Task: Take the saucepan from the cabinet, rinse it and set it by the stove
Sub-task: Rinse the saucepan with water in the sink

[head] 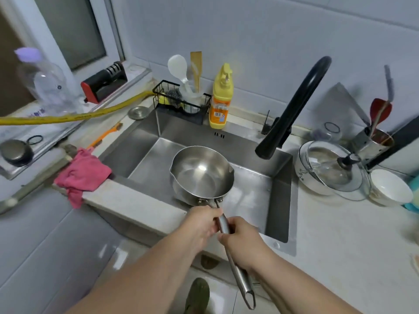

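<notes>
A stainless steel saucepan with two pour spouts hangs over the steel sink, its bowl empty and facing up. Its long metal handle runs back toward me. My left hand grips the handle close to the bowl. My right hand holds the handle just behind it, and the handle's looped end sticks out below my wrist. The black faucet arches over the sink's right side, its spout to the right of the pan, with no water running. The stove lies at the far left.
A pink cloth drapes over the sink's left front corner. A yellow soap bottle and a wire rack of utensils stand behind the sink. A glass lid in a bowl and a white bowl sit on the right counter.
</notes>
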